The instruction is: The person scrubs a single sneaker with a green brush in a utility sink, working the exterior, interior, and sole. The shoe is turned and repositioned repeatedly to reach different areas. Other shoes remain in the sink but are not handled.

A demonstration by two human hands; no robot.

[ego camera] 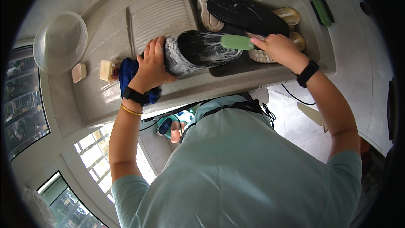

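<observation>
A black slipper (202, 49) coated in white lather lies across the ribbed washboard side of the sink and the rim of its basin. My left hand (153, 61) grips it by the toe end. In my right hand (278, 49) is a green-backed scrubbing brush (237, 42), laid against the lathered heel end; its bristles are hidden. Another black slipper (246, 12) rests in the basin on top of pale-soled shoes (207, 6). Beneath my left wrist lies a bunched blue cloth (128, 72).
On the left ledge are a block of soap (107, 70), a smaller soap-like block (79, 72) and a clear plastic bowl (60, 41). A second green brush (321, 11) sits on the right rim. Below, a teal basin (163, 123) holds clogs (175, 131). A black cable (297, 97) hangs at right.
</observation>
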